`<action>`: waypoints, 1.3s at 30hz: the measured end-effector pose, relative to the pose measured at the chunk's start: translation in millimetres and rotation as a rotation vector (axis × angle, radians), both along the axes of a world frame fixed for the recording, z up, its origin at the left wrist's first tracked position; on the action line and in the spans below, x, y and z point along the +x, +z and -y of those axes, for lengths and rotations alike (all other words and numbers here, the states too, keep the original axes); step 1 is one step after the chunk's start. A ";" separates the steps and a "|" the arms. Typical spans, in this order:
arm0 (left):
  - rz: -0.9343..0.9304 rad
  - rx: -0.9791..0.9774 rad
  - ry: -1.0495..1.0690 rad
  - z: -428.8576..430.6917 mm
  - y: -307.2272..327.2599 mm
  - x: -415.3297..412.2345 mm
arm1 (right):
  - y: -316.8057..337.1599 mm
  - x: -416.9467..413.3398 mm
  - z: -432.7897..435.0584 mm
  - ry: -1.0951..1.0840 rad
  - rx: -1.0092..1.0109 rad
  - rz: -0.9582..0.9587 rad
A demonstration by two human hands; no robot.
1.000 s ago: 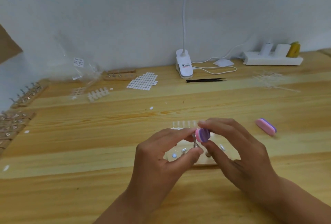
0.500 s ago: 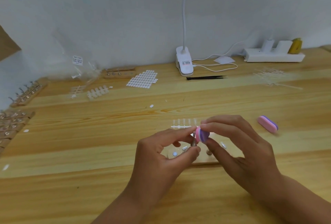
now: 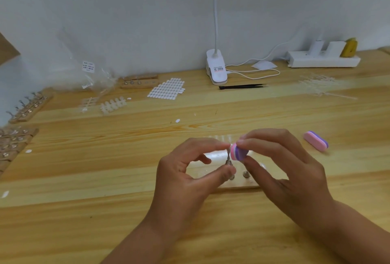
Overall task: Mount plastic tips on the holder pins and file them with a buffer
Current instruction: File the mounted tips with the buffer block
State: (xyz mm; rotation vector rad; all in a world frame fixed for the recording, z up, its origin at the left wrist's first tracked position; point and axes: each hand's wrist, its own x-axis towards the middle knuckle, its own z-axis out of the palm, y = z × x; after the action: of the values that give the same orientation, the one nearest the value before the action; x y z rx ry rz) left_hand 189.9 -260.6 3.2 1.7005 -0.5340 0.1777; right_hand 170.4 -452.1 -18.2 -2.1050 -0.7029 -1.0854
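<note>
A pin (image 3: pixel 228 158) is pinched between forefinger and thumb of the left hand (image 3: pixel 185 177) above the wooden holder (image 3: pixel 251 184); a buffer (image 3: pixel 238 152) is gripped by the right hand (image 3: pixel 295 171) against its top. The tip, too blurred to be made out, could be knocked loose if pressed sideways too hard.

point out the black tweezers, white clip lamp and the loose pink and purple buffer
black tweezers (image 3: pixel 240 86): head view, mid shaft
white clip lamp (image 3: pixel 217 71): head view, clip base
loose pink and purple buffer (image 3: pixel 314 143): head view, pink top
</note>
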 end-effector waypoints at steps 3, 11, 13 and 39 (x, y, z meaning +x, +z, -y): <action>-0.059 -0.025 0.003 0.2 -1.9 0.0 | 1.8 0.7 2.1 -0.048 -0.001 -0.003; -0.107 -0.066 -0.061 1.7 -2.4 0.0 | 1.5 -1.4 -2.8 -0.012 -0.005 0.005; -0.108 -0.090 -0.076 1.9 -1.2 -0.1 | 0.5 -0.4 -3.2 0.005 -0.030 0.012; -0.287 -0.292 -0.303 -0.6 0.6 3.3 | 6.1 0.9 3.7 -0.023 0.016 0.007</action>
State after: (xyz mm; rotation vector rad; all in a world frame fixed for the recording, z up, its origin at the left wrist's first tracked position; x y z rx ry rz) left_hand 193.2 -259.9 3.8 1.3145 -0.5156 -0.1967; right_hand 171.3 -455.8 -12.1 -2.1018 -0.6730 -1.1077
